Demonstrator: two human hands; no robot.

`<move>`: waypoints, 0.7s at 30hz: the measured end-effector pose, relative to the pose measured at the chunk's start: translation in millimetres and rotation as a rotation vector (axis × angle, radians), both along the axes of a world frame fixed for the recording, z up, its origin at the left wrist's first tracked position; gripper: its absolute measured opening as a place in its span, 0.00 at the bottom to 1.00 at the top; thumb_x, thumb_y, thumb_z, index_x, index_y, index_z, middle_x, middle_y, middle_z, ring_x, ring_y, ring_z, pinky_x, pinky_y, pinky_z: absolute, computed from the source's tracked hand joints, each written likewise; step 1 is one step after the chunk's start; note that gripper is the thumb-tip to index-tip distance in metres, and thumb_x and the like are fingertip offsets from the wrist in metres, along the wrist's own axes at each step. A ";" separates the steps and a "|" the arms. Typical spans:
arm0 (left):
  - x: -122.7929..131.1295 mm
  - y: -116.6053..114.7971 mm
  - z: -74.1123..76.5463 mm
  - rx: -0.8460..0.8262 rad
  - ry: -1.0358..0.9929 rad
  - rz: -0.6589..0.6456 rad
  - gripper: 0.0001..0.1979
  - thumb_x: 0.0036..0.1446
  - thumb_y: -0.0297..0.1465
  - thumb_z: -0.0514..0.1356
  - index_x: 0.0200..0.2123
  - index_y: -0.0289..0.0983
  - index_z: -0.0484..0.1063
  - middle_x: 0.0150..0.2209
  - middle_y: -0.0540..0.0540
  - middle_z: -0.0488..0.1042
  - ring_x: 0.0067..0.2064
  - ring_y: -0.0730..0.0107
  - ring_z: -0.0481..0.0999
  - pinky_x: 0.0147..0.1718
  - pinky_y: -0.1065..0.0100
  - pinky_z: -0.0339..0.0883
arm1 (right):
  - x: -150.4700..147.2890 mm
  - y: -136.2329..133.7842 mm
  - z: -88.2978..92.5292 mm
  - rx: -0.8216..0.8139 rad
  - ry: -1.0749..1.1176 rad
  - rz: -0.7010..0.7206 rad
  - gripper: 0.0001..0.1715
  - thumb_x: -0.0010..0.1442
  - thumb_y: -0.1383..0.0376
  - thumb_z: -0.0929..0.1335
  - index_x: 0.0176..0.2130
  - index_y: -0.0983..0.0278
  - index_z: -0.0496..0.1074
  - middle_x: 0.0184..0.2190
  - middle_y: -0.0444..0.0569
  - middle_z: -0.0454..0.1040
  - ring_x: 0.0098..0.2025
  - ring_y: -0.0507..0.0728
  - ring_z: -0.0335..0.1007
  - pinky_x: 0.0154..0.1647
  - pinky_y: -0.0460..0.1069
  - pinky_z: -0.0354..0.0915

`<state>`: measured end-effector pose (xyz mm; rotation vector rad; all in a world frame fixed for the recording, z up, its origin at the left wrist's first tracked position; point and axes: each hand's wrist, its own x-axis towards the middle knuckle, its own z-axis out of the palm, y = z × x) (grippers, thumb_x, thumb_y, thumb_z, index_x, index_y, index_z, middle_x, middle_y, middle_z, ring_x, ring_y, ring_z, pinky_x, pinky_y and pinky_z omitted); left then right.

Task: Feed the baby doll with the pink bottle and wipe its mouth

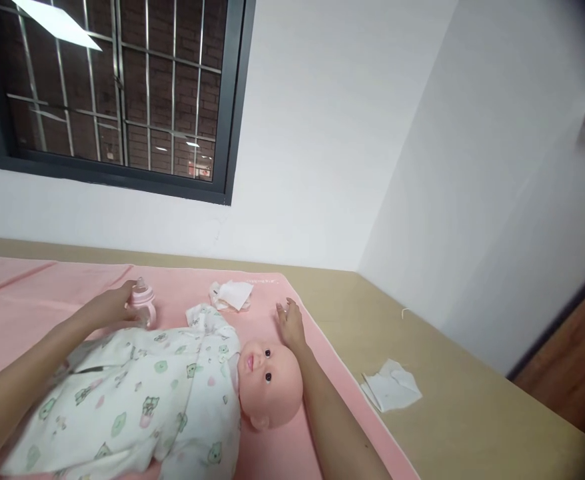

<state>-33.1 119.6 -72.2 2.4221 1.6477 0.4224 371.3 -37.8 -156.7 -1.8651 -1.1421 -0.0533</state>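
A baby doll (270,380) in a white printed romper (137,393) lies on a pink sheet (37,287), head toward the right. My left hand (115,303) reaches over the doll's body and is closed around a small pink baby bottle (142,301) standing on the sheet. My right hand (290,323) rests flat on the sheet just beyond the doll's head, fingers stretched out and holding nothing.
A crumpled white cloth (231,294) lies on the sheet past the doll's arm. A folded white tissue (391,387) sits on the tan mattress (447,400) to the right. White walls and a barred window (112,93) stand behind; wooden floor (572,367) shows far right.
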 end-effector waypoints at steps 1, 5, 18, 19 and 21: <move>-1.6 -0.5 3.3 -0.012 0.025 -0.006 0.38 0.43 0.32 0.63 0.59 0.33 0.57 0.44 0.41 0.78 0.43 0.59 0.77 0.33 0.72 0.63 | 0.3 0.1 0.0 0.005 0.008 0.000 0.42 0.62 0.47 0.55 0.60 0.76 0.59 0.57 0.68 0.63 0.59 0.69 0.60 0.61 0.61 0.55; -11.5 -11.9 26.9 0.005 0.112 0.100 0.40 0.48 0.32 0.62 0.63 0.31 0.50 0.48 0.32 0.75 0.46 0.49 0.75 0.34 0.66 0.63 | 1.1 -0.5 2.0 0.043 0.030 0.011 0.40 0.63 0.46 0.54 0.59 0.74 0.60 0.57 0.66 0.65 0.60 0.67 0.59 0.61 0.60 0.55; 137.4 -111.4 69.2 0.002 -0.051 -0.432 0.17 0.58 0.40 0.53 0.43 0.38 0.74 0.45 0.44 0.78 0.46 0.58 0.76 0.41 0.66 0.66 | -19.1 -8.8 23.1 0.216 -0.356 0.204 0.26 0.68 0.57 0.51 0.32 0.62 0.70 0.33 0.52 0.73 0.43 0.59 0.64 0.46 0.53 0.61; 154.5 -115.6 64.6 -0.061 -0.036 -0.506 0.16 0.57 0.40 0.54 0.40 0.38 0.75 0.44 0.44 0.79 0.45 0.60 0.77 0.42 0.67 0.66 | -21.8 -9.0 23.7 0.206 -0.387 0.231 0.26 0.69 0.57 0.51 0.31 0.62 0.70 0.32 0.52 0.73 0.42 0.59 0.64 0.45 0.53 0.61; 184.9 -120.9 55.7 -0.225 0.008 -0.633 0.17 0.58 0.41 0.54 0.36 0.36 0.76 0.39 0.44 0.80 0.38 0.63 0.79 0.38 0.69 0.68 | -26.3 -8.5 23.5 0.183 -0.429 0.270 0.26 0.69 0.58 0.51 0.30 0.62 0.69 0.30 0.52 0.73 0.40 0.59 0.64 0.43 0.52 0.61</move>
